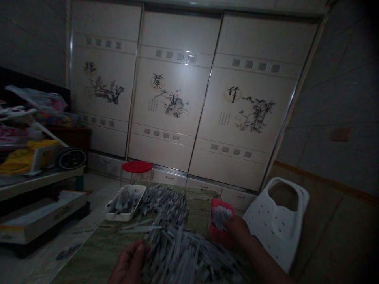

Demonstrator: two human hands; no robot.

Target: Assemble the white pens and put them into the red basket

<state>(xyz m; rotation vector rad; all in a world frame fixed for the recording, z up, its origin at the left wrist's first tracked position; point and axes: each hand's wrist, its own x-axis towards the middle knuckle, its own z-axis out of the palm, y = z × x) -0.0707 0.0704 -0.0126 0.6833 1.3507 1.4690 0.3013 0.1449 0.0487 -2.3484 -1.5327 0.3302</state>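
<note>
A large heap of thin, greyish translucent plastic sticks, some with dark ends, covers much of the green marbled table. My left hand is at the heap's left edge with thumb and fingers pressed together; anything between them is too dim to make out. At the right stands a pinkish-red container holding a bundle of similar upright sticks. Over its right rim, my right hand has its fingers curled in at the bundle. Its fingertips are partly hidden, and what they grip is unclear.
A white tray with more sticks sits at the table's far left. Beyond the table is a red stool; a white plastic chair stands right. Left is a loaded bench with a box below. Sliding cupboard doors close the back.
</note>
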